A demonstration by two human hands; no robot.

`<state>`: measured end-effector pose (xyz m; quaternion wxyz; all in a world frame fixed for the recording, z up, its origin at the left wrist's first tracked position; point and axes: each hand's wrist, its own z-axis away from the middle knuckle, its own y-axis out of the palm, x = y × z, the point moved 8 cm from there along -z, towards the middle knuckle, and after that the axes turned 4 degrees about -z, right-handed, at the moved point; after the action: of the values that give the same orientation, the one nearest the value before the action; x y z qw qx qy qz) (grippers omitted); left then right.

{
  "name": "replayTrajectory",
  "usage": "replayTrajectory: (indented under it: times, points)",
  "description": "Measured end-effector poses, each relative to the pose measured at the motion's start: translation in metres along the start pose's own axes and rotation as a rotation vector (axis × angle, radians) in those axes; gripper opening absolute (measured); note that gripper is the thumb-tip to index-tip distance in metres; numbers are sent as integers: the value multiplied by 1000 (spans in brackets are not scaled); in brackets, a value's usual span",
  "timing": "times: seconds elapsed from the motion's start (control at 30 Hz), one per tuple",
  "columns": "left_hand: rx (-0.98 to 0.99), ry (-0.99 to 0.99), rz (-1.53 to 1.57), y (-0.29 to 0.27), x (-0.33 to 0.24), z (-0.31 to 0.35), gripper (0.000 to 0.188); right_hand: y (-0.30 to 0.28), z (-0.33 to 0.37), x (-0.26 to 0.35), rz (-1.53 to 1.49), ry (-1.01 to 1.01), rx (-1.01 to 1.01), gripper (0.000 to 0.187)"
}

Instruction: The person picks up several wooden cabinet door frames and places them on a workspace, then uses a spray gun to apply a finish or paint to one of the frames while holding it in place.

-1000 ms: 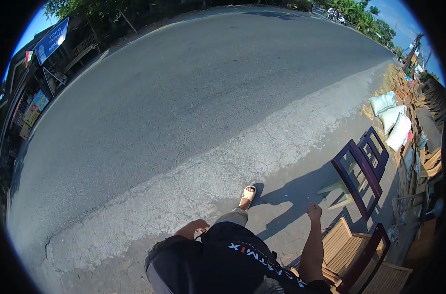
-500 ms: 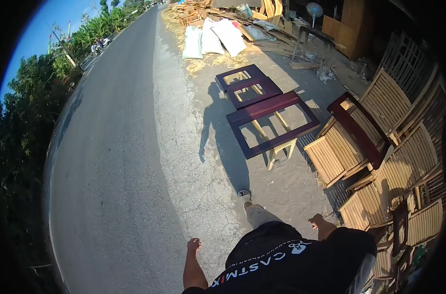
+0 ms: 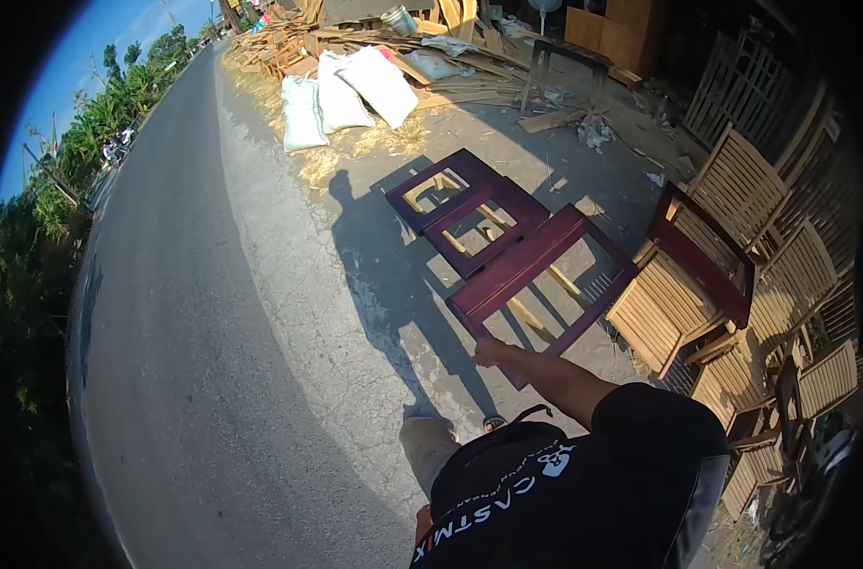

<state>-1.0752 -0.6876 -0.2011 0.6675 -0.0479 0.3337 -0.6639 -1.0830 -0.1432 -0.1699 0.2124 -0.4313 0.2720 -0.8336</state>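
Observation:
A large dark red-brown wooden frame (image 3: pixel 521 266) with open panels lies flat on pale wooden supports (image 3: pixel 531 321). My right hand (image 3: pixel 489 352) is at its near left edge, fingers closed round the rail, with the arm stretched forward from the right. Two smaller frames of the same colour, a middle one (image 3: pixel 483 226) and a far one (image 3: pixel 441 187), lie just beyond it. Only a small piece of my left hand or forearm (image 3: pixel 423 522) shows beside my black shirt; its fingers are hidden.
To the right, another dark frame (image 3: pixel 705 251) leans on slatted wooden chairs (image 3: pixel 664 308). White sacks (image 3: pixel 374 85) and a heap of scrap wood (image 3: pixel 469 90) stand ahead. A paved road (image 3: pixel 185 313) runs along the left. A dark table (image 3: pixel 569 59) stands at the back.
I have stepped nearer the frames. My right hand has reached forward and left onto the large frame's edge. My left hand has dropped back, mostly out of sight.

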Motion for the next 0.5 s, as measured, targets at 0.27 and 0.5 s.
replayTrajectory:
  times: [0.27,0.5]
  points:
    - [-31,241,-431,-219,-58,-157,29,-157,-229,184,-146,-75,-282,43]
    - [-44,-193,534,-525,-120,-337,42,-91,-218,48,-74,457,-21,44]
